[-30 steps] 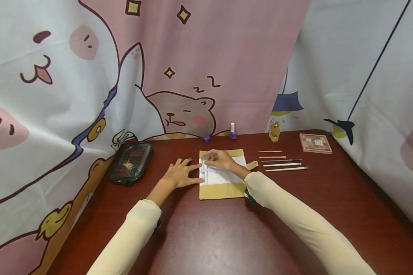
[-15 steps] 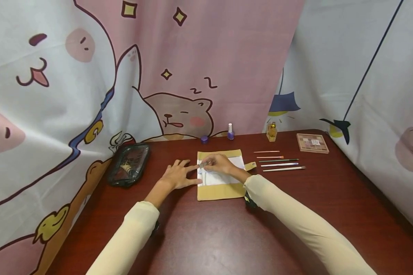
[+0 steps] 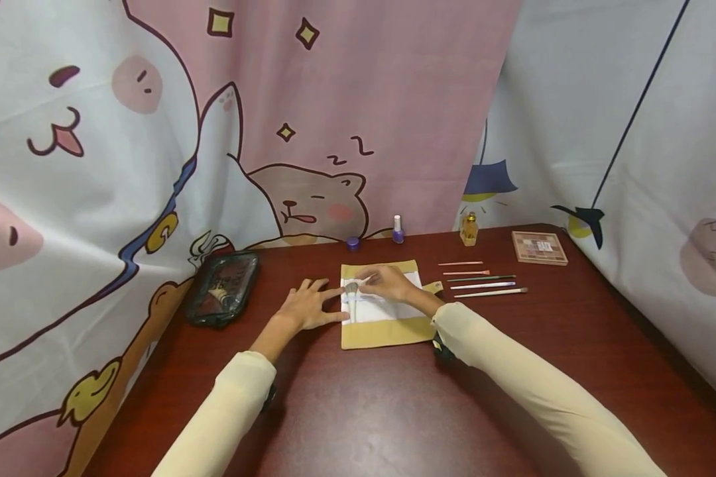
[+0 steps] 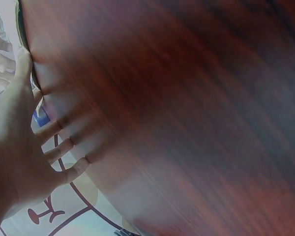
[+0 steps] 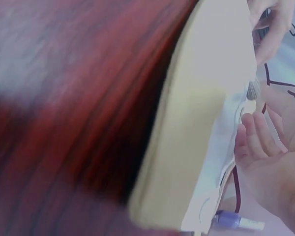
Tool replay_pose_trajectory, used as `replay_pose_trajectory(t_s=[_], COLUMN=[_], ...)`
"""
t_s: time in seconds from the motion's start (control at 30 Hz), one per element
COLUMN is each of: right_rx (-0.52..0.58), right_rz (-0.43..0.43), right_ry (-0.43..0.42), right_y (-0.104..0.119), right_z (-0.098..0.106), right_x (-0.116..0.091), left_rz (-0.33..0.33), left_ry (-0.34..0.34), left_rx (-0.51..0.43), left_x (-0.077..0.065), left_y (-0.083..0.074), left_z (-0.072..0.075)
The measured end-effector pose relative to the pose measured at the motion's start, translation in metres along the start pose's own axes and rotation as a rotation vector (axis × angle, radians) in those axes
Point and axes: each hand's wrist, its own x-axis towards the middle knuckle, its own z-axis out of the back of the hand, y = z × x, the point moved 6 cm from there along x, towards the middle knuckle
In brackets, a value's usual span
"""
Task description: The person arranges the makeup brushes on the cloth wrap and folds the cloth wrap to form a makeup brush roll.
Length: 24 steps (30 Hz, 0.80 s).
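Observation:
A yellow-and-white fabric brush case [image 3: 372, 334] lies unfolded on the table. On its white lining, at the left side, lies a makeup brush [image 3: 351, 289] with a grey bristle head and a pale handle. My left hand [image 3: 304, 308] is spread beside the case, its thumb and forefinger touching the left edge; the left wrist view shows the other fingers on the tabletop. Just right of the bristles is my right hand [image 3: 388, 283], fingers loosely bent and apparently apart from the brush. In the right wrist view the bristle head [image 5: 253, 91] shows close to the fingertips.
Several slim brushes [image 3: 492, 292] lie in a row right of the case. Behind stand a purple jar [image 3: 353, 244], a nail polish bottle [image 3: 398, 232] and an amber bottle [image 3: 469, 230]. An eyeshadow palette [image 3: 539, 249] lies back right, a dark clear-topped pouch [image 3: 222, 289] left.
My right hand first pinched the brush near its head, then drew slightly right and let go, leaving the bristles in plain view. My left hand has stayed at the case's edge.

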Motion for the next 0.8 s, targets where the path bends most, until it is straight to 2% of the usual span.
replay_pose_trajectory(t_s=[0.23,0.47,0.8], right_rx=[0.024,-0.013,-0.073], right_rz=[0.011,0.106,0.037], right_ry=[0.001,-0.021,-0.031], right_y=[-0.001,0.000,-0.016], right_z=[0.018,0.037,0.070], right_x=[-0.011,-0.025,-0.046], left_rz=[0.009,0.009,0.003], left_ry=[0.004,0.007,-0.009], left_rx=[-0.001,-0.003,0.011], left_x=[0.001,0.001,0.000], left_y=[0.002,0.001,0.000], left_z=[-0.003,-0.004,-0.001])
